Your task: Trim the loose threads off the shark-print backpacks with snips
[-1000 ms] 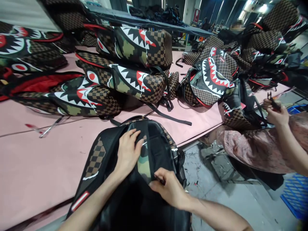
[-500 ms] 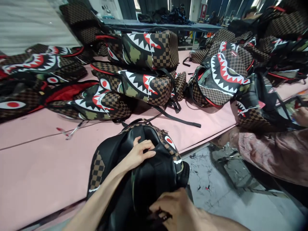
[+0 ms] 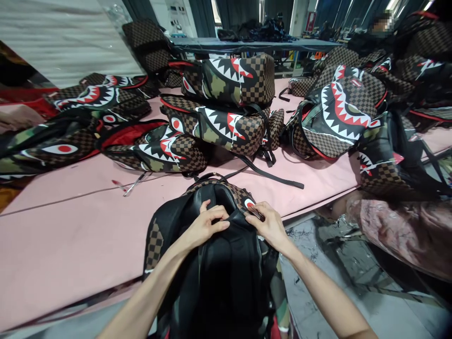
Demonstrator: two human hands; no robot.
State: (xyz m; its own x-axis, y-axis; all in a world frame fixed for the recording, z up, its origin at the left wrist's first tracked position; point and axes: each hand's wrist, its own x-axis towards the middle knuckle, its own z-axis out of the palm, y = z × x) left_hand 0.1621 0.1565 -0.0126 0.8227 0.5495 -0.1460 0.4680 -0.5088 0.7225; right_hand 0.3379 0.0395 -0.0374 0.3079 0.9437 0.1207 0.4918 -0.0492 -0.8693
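A backpack (image 3: 229,273) with a black padded back, brown check and camouflage panels stands before me, its back toward me and its top against the table edge. My left hand (image 3: 208,226) grips the black fabric near its top, fingers curled in and partly hidden. At the upper right edge, beside the printed red-and-white eye (image 3: 249,203), my right hand (image 3: 270,225) is closed around a small dark tool (image 3: 259,215) that looks like thread snips. Its fingertips touch the bag's edge there.
Shark-print backpacks lie stacked on the pink table (image 3: 88,245): a middle pile (image 3: 226,127), a left group (image 3: 60,146) and one at right (image 3: 339,113). A red-tipped tool (image 3: 130,184) lies on the tabletop. A person's pink sleeve (image 3: 395,235) is at right; thread scraps litter the floor.
My right hand has risen from low on the backpack's back to its upper right edge, with the dark tool. My left hand keeps its grip. The view has shifted left.
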